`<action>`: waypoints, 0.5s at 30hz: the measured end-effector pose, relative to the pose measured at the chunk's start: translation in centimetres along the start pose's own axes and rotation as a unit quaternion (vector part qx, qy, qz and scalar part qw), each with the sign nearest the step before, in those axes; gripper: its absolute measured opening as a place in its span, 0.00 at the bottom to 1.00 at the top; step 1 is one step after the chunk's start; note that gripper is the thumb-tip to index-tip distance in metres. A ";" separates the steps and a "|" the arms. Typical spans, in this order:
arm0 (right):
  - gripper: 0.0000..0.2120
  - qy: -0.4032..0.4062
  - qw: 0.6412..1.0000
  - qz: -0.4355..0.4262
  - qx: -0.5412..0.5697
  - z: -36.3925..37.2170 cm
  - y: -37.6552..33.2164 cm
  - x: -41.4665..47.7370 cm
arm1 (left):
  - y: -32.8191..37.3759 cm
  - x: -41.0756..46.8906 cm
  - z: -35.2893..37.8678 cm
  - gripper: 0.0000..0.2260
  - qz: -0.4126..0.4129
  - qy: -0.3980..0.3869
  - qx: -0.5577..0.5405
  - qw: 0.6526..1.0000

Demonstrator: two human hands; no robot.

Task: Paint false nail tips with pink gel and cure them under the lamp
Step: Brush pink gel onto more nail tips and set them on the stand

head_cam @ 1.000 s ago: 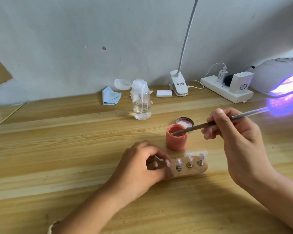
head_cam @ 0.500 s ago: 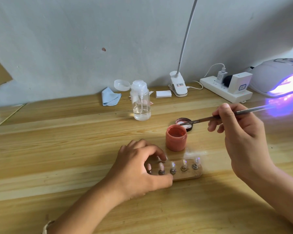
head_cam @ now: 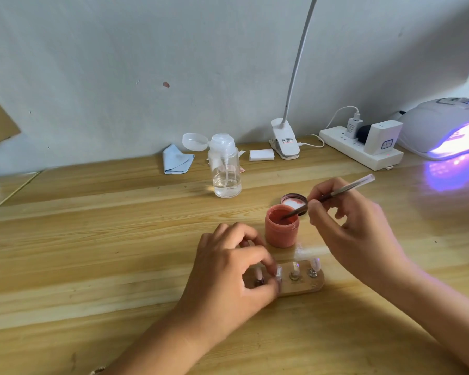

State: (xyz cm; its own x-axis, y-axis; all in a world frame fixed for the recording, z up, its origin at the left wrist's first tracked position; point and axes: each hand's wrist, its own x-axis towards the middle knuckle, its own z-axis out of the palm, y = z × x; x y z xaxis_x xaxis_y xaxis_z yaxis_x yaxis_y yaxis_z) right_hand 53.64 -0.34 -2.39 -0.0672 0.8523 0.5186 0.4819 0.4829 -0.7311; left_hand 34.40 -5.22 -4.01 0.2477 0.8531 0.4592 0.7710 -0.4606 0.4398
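While the right hand (head_cam: 355, 231) dips the brush (head_cam: 333, 194) into the open pot of pink gel (head_cam: 280, 231), the left hand (head_cam: 228, 280) steadies the wooden holder (head_cam: 303, 282) on the desk (head_cam: 92, 239). Clock face laid flat, 12 at the wall.

Right fingers (head_cam: 316, 211) pinch the brush shaft narrowly near its working end. The bristles sit inside the pot mouth and the handle slants away toward 2 o'clock. Left fingers (head_cam: 257, 253) curl over the holder's left end; whether they grip the block or a peg cannot be told.

The nail tips (head_cam: 315, 264) stand upright on pegs, in a row whose long axis runs 9 to 3 o'clock. Two at the right end are exposed; the others are partly hidden by the left hand.

Governing relation: from the bristles the row lies near, at 6 o'clock, just beside the pot. The right hand is nearer the exposed tips, so a short draw toward 6 should reach them.

The lid (head_cam: 294, 201) lies at the pot's 1 o'clock. The curing lamp (head_cam: 444, 125) glows violet, well apart at 2 o'clock.
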 end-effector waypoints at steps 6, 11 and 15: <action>0.05 -0.040 0.996 -0.018 -0.082 0.5 0.4 0.0 | 0.2 -0.1 -0.2 0.06 0.031 0.014 0.001 0.999; 0.07 -0.045 0.996 -0.018 -0.077 0.5 0.4 0.1 | 0.2 -0.2 -0.1 0.05 0.090 0.047 0.023 0.995; 0.07 0.001 0.999 -0.028 -0.034 0.1 0.1 0.2 | 0.2 -0.1 -0.6 0.03 0.095 0.107 -0.020 0.990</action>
State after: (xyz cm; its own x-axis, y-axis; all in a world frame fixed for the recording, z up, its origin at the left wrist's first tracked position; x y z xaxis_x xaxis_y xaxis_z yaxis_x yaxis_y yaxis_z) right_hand 53.58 -0.13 -2.41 -0.0939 0.8233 0.5598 0.5348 0.5160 -0.6691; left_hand 34.22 -5.52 -3.49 0.2530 0.6807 0.6875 0.6974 -0.6208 0.3581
